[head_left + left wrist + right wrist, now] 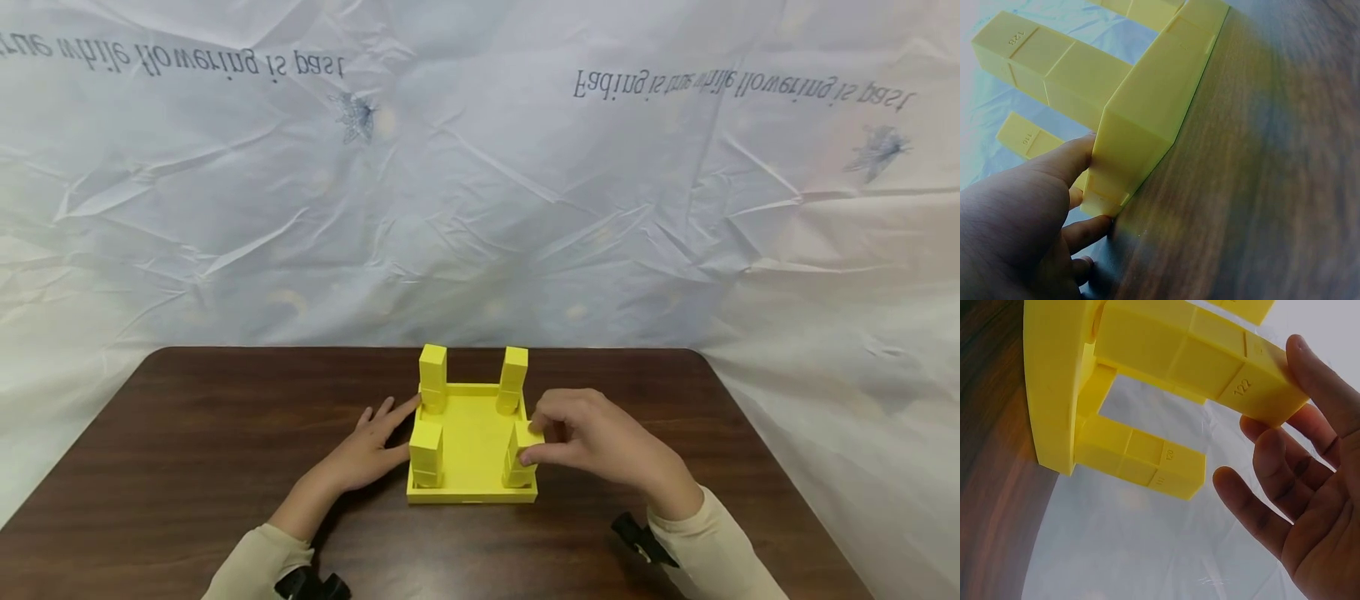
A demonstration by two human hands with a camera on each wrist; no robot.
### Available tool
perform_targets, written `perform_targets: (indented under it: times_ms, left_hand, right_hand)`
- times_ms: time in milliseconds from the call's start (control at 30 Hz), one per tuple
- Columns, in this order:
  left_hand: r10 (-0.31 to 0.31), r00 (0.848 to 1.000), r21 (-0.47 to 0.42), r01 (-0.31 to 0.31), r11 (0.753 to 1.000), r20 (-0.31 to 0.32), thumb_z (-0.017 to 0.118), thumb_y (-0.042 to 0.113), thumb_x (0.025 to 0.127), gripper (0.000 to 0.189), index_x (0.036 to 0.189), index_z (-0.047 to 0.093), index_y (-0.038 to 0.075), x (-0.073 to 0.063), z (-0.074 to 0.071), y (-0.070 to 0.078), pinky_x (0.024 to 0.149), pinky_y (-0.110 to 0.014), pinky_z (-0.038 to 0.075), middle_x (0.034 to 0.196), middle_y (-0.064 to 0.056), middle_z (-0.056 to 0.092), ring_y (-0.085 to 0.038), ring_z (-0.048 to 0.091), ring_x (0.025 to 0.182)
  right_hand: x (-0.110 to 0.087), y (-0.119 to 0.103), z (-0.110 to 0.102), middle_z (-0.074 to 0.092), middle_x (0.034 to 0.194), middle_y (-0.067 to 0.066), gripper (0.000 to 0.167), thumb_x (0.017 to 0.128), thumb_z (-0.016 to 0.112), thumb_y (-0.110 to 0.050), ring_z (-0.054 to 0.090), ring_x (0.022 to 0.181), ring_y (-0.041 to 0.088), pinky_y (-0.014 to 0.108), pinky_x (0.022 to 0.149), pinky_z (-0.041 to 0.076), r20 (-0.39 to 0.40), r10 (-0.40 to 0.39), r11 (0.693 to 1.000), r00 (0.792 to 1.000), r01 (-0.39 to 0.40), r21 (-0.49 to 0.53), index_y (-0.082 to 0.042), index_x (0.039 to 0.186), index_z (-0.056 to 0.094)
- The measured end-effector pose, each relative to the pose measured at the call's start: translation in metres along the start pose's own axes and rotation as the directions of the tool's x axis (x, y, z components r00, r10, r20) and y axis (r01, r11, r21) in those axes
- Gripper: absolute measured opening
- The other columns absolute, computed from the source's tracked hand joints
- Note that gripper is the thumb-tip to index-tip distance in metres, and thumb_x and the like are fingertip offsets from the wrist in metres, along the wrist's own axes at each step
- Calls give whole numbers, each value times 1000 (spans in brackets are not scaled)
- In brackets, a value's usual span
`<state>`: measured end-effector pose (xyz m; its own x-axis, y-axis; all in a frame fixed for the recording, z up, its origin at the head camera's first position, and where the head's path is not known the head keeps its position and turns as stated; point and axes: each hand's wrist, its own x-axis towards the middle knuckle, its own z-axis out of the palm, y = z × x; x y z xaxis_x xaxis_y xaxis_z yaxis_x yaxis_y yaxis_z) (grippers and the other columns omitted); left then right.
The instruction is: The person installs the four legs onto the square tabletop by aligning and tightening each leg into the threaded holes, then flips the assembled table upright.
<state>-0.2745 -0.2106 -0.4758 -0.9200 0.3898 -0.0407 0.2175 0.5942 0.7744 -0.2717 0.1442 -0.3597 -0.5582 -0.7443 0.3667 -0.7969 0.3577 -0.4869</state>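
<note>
A shallow yellow tray (471, 446) lies on the table with a tower of stacked yellow blocks standing at each corner. At the near right corner, my right hand (600, 437) pinches the top block (1210, 372) between thumb and fingers; the number 122 is embossed on it in the right wrist view. My left hand (363, 457) rests against the tray's left side, fingers spread, with thumb and fingertips touching its outer wall (1129, 150). The near left tower (427, 454), far left tower (432, 379) and far right tower (513, 379) stand untouched.
A dark brown wooden table (247, 417) lies under the tray. Behind it hangs a wrinkled pale curtain (480, 208) with printed lettering. Black straps with small devices (643, 540) sit on both sleeved wrists.
</note>
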Motion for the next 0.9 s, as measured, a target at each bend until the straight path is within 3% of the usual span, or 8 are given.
perform_targets:
  times_ms: [400, 633, 900]
  left_hand:
    - [-6, 1000, 10, 6, 1000, -2, 67, 47, 104, 82, 170, 26, 22, -1, 0, -2, 122, -74, -3, 170, -18, 30, -45, 1, 161]
    - [-8, 1000, 12, 8, 1000, -2, 67, 47, 104, 82, 170, 26, 22, 0, 0, -2, 122, -74, -3, 170, -19, 29, -45, 1, 161]
    - [-9, 1000, 16, 9, 1000, -3, 67, 48, 104, 81, 170, 27, 23, 1, 0, 1, 121, -75, -1, 170, -19, 30, -45, 1, 161]
  right_hand:
    - [-1, -2, -6, 67, 87, -14, 10, 91, 87, -17, 55, 68, -2, 20, 57, 51, 48, -2, 999, 999, 1, 40, -19, 95, 78]
    - [-2, -2, -8, 72, 91, -12, 11, 89, 88, -17, 60, 72, -1, 21, 61, 55, 56, -1, 998, 998, -2, 60, -15, 98, 82]
    - [-4, -2, -11, 73, 91, -10, 17, 87, 87, -4, 61, 74, -2, 18, 62, 55, 69, -32, 999, 997, 30, 30, -12, 101, 84]
